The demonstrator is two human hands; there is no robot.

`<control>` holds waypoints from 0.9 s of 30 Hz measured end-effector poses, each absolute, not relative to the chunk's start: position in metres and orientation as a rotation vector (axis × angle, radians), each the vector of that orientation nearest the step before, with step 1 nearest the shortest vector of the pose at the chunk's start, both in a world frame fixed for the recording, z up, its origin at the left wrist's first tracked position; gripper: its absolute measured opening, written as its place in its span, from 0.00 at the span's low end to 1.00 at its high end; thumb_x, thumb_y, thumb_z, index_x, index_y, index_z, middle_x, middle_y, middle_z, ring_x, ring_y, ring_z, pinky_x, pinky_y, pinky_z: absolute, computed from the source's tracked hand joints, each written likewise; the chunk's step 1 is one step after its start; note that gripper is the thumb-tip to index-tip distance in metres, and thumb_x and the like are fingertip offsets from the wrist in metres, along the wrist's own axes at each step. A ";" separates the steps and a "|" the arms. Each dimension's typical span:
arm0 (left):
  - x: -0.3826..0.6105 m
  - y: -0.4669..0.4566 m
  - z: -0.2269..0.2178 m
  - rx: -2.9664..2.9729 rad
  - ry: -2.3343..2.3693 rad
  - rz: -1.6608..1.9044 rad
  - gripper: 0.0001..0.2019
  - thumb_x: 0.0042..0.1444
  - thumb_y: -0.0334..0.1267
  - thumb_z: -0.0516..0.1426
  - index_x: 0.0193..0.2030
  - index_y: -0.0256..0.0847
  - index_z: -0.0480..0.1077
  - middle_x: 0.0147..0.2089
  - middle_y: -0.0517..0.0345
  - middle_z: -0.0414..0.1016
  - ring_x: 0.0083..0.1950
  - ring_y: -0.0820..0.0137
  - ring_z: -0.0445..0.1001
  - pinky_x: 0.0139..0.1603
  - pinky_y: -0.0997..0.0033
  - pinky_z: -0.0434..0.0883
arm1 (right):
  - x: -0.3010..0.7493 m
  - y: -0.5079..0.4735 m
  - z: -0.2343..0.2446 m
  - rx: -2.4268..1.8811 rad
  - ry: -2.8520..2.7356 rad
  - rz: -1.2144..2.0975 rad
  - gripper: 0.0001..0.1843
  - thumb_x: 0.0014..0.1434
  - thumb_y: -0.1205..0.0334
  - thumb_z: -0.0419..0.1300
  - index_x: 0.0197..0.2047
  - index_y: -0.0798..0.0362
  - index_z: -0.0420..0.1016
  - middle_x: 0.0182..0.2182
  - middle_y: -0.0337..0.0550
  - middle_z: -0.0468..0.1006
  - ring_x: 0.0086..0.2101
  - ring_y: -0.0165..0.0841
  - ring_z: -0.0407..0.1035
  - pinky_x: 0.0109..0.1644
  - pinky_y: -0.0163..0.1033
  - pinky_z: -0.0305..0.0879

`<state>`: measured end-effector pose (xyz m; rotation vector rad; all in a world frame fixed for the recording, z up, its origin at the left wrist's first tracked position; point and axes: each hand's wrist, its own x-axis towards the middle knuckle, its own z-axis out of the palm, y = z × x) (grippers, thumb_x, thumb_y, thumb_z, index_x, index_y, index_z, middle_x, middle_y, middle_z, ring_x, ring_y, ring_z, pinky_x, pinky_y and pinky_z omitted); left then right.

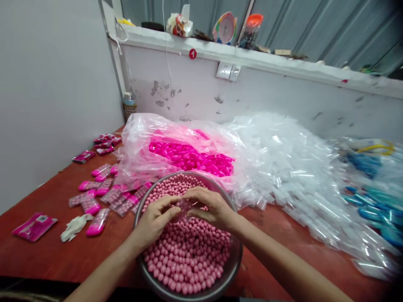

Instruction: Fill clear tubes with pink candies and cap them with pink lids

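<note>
Both my hands are above a metal bowl [236,268] of small round pink balls [185,256]. Between them is a small clear plastic case [183,209] with pink balls showing through it, partly covered by my fingers. My left hand [157,218] pinches the case between thumb and fingers from the left. From the other side, the curled fingers and thumb of my right hand [210,207] close on it.
Behind the bowl, an open plastic bag [135,138] holds bright pink caps [192,159]. Clear empty cases [289,167] are heaped at right, beside blue pieces [378,209]. Filled pink-capped cases [97,221], a crumpled white glove-like item [74,226] and a pink packet [34,226] lie left.
</note>
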<state>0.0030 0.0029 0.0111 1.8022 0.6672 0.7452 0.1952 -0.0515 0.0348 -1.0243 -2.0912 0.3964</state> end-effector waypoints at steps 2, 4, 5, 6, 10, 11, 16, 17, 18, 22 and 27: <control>0.002 0.004 0.010 1.848 0.641 0.738 0.13 0.55 0.33 0.54 0.46 0.40 0.72 0.43 0.55 0.76 0.46 0.65 0.72 0.48 0.66 0.67 | 0.195 -0.054 0.031 -1.025 -2.093 0.390 0.16 0.57 0.62 0.59 0.49 0.52 0.67 0.41 0.47 0.73 0.42 0.33 0.67 0.45 0.37 0.66; 0.002 0.003 0.010 1.892 0.608 0.731 0.12 0.56 0.33 0.54 0.46 0.41 0.73 0.43 0.55 0.76 0.47 0.66 0.71 0.50 0.67 0.66 | 0.196 -0.056 0.029 -1.054 -2.123 0.437 0.13 0.57 0.62 0.59 0.46 0.53 0.68 0.38 0.46 0.74 0.39 0.31 0.68 0.42 0.35 0.66; 0.002 0.002 0.010 1.910 0.599 0.730 0.12 0.56 0.32 0.54 0.46 0.42 0.72 0.43 0.56 0.75 0.47 0.67 0.71 0.50 0.68 0.65 | 0.197 -0.057 0.029 -1.071 -2.136 0.462 0.11 0.57 0.62 0.59 0.44 0.53 0.68 0.36 0.44 0.74 0.37 0.30 0.68 0.40 0.34 0.66; 0.002 0.002 0.010 1.928 0.595 0.728 0.12 0.57 0.32 0.53 0.46 0.42 0.72 0.42 0.56 0.75 0.47 0.68 0.71 0.50 0.69 0.65 | 0.197 -0.058 0.028 -1.090 -2.144 0.486 0.09 0.57 0.63 0.59 0.43 0.54 0.68 0.34 0.43 0.74 0.35 0.29 0.68 0.39 0.32 0.65; 0.003 -0.001 0.011 1.979 0.619 0.743 0.11 0.58 0.31 0.53 0.46 0.43 0.71 0.40 0.58 0.74 0.46 0.69 0.70 0.48 0.71 0.65 | 0.197 -0.061 0.026 -1.165 -2.105 0.514 0.04 0.58 0.64 0.58 0.37 0.54 0.68 0.30 0.40 0.73 0.30 0.27 0.67 0.33 0.30 0.63; 0.003 -0.002 0.011 1.991 0.619 0.746 0.11 0.58 0.31 0.52 0.46 0.43 0.71 0.39 0.58 0.73 0.46 0.69 0.70 0.48 0.71 0.65 | 0.197 -0.062 0.025 -1.178 -2.107 0.520 0.04 0.58 0.64 0.57 0.37 0.54 0.68 0.29 0.40 0.73 0.29 0.27 0.67 0.33 0.29 0.63; 0.005 -0.003 0.011 2.035 0.604 0.767 0.10 0.59 0.32 0.51 0.44 0.41 0.71 0.39 0.56 0.73 0.44 0.69 0.70 0.47 0.71 0.66 | 0.198 -0.066 0.031 -1.187 -2.229 0.546 0.05 0.59 0.63 0.56 0.39 0.54 0.68 0.29 0.39 0.74 0.28 0.26 0.67 0.31 0.30 0.62; 0.004 -0.003 0.010 2.029 0.634 0.798 0.10 0.59 0.32 0.50 0.44 0.41 0.70 0.41 0.56 0.73 0.45 0.69 0.70 0.48 0.71 0.66 | 0.203 -0.064 0.034 -1.198 -2.229 0.536 0.08 0.57 0.61 0.58 0.39 0.54 0.68 0.28 0.39 0.74 0.27 0.27 0.67 0.30 0.30 0.62; 0.004 -0.002 0.009 2.017 0.676 0.832 0.10 0.59 0.32 0.51 0.45 0.42 0.70 0.43 0.55 0.73 0.47 0.69 0.70 0.49 0.71 0.65 | 0.209 -0.059 0.037 -1.229 -2.204 0.519 0.09 0.56 0.59 0.59 0.39 0.54 0.69 0.28 0.39 0.74 0.27 0.27 0.67 0.30 0.30 0.62; 0.001 0.002 0.007 1.950 0.798 0.884 0.12 0.59 0.35 0.52 0.48 0.43 0.69 0.48 0.56 0.73 0.51 0.68 0.69 0.52 0.70 0.64 | 0.250 -0.017 0.044 -1.644 -1.887 0.227 0.06 0.58 0.60 0.56 0.36 0.53 0.72 0.30 0.41 0.77 0.30 0.30 0.70 0.33 0.33 0.64; -0.003 0.002 0.006 1.841 0.811 0.881 0.12 0.58 0.37 0.52 0.48 0.46 0.70 0.49 0.58 0.73 0.52 0.67 0.69 0.53 0.69 0.64 | 0.296 0.058 0.035 -1.915 -1.800 0.060 0.06 0.55 0.64 0.56 0.34 0.53 0.75 0.29 0.42 0.79 0.30 0.33 0.72 0.34 0.35 0.64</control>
